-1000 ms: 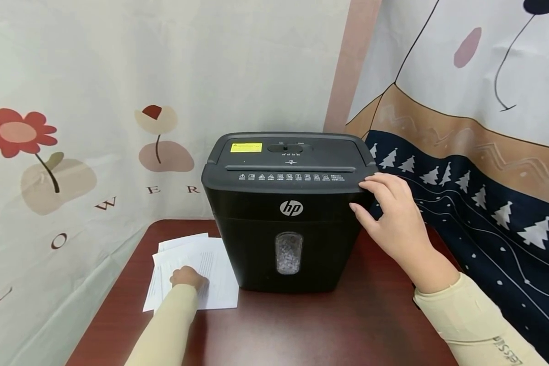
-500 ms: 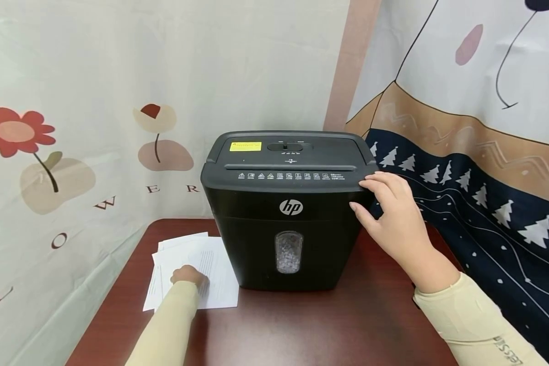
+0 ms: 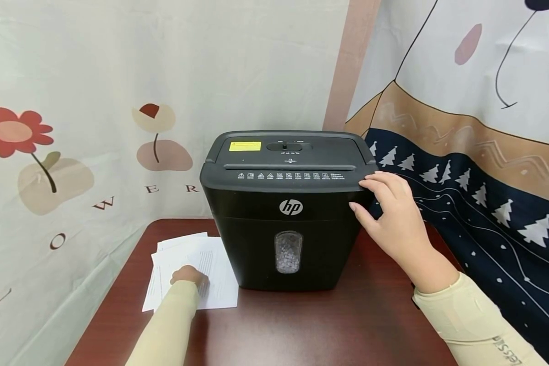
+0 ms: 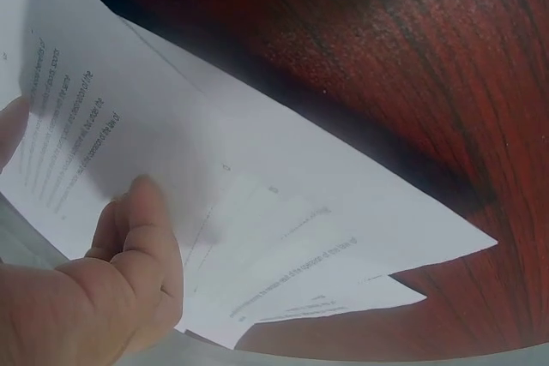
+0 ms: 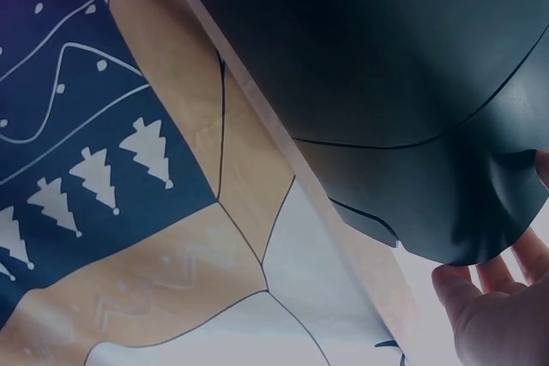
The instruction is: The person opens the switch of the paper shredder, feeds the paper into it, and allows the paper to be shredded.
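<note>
Left hand over the papers, fingers loosely curled, the sheets directly beneath; no pinch seen, pressure cannot be told. Right hand: thumb apart from fingers, fingertips at the near upper corner of the shredder. Likely trouble: sheets overlap askew under the left fingers, so a careless lift could drag several or crease one; a firm shove from the right fingertips could skid the shredder on the table. Left wrist view gives the gap between digits and print beside the fingertips; only the head view gives the feed slot, left of the right fingertips.
</note>
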Demonstrator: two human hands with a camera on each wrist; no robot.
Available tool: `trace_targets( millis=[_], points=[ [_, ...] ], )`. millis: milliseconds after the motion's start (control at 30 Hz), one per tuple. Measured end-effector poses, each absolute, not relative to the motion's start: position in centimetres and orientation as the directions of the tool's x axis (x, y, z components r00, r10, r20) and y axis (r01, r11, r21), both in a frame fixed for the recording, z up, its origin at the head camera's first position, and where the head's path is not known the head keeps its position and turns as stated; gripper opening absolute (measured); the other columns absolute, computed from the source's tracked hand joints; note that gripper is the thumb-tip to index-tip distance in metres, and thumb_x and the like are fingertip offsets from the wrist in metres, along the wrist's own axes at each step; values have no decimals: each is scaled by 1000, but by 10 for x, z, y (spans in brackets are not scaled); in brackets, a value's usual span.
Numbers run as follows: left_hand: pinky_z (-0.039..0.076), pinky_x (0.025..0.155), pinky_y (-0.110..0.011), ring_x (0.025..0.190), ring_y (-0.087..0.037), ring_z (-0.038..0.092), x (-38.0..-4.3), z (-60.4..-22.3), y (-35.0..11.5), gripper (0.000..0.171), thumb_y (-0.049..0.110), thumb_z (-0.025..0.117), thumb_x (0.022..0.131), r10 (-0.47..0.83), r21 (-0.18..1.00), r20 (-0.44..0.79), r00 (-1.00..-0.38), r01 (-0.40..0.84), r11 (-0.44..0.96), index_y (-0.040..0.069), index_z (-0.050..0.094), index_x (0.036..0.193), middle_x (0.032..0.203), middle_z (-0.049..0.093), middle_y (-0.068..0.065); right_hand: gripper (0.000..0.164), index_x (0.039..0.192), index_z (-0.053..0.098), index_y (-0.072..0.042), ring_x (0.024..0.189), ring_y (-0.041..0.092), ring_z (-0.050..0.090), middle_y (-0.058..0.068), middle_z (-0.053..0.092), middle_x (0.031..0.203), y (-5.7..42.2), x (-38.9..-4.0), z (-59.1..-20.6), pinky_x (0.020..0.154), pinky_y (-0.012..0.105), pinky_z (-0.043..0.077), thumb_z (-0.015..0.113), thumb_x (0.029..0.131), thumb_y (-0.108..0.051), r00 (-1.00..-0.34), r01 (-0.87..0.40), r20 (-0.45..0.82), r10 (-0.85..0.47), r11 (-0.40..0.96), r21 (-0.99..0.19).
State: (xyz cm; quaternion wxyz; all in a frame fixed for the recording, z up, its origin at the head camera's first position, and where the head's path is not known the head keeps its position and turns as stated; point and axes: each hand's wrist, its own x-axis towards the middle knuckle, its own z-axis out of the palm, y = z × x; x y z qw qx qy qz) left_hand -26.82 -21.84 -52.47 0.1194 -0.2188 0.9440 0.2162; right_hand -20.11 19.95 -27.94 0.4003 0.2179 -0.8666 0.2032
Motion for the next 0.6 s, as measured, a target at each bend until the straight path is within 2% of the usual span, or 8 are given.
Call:
trace_targets(
  millis=[600],
  points=[
    [44, 79, -51, 81, -41, 51, -265, -521, -218, 53, 24, 70, 63, -365, 384, -325, -872, -474, 792, -17, 57, 94, 84, 55, -29, 39, 105, 60, 0, 113, 31, 42, 15, 54, 112, 199, -200, -279, 94, 42, 37, 74, 71, -13, -617, -503, 762, -197, 843, -190]
  ],
)
